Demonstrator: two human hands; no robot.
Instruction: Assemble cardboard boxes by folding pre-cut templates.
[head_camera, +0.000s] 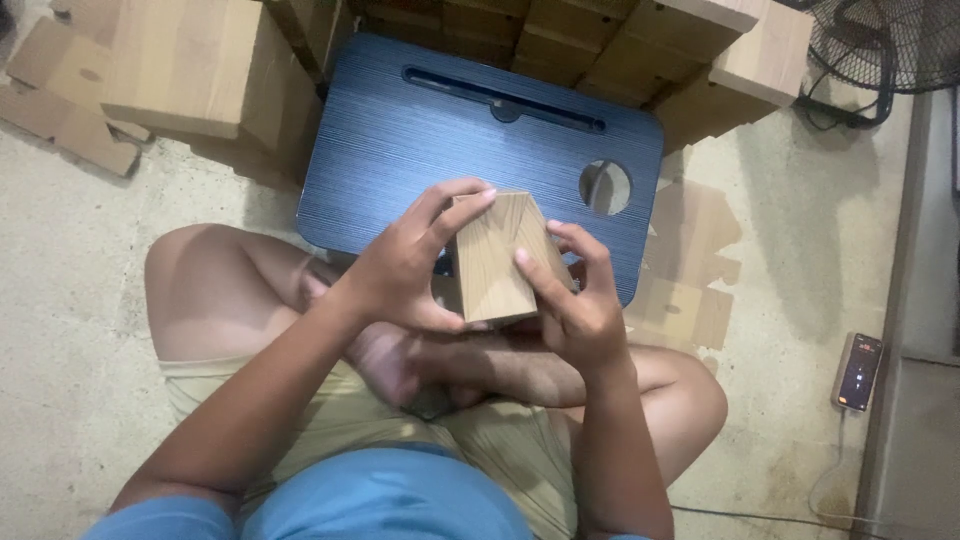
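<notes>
A: Head view, only one we had. Where was the block?

B: Wooden block (497, 258) was up off the lap desk (400, 150), held between both hands over the person's crossed legs, near the desk's front edge. Not resting on anything.

A: Grip?

B: Left hand (400, 275) was closed on the block's left side, fingers curled over the top corner, thumb low near the bottom edge. Right hand (575, 300) was clamped on the right side, fingertips pressing the front face and right edge. Both hands in firm contact, no gap.

A: Axis?

B: Long axis ran roughly away from the camera, near end low toward the lap, far end tipped up toward the desk. Block sat dead between the two grips, so neither hand was clearly nearer. The left covered more of the top, the right more of the lower half.

A: Look of it?

B: Light tan, wood-grain finish, grain lines running along the length. The far end looked angled or peaked, two faces meeting at a ridge. Couldn't tell whether it was solid or a hollow box.

A: Around it?

B: Lap desk was dark blue with a long slot at the back and a round hole (605, 187) on the right. Stacks of similar wood pieces (620, 45) beyond the desk, more (190, 65) at the left. Fan (880, 40) top right, phone (858, 371) on the concrete floor (70, 300) to the right, cable attached.
</notes>
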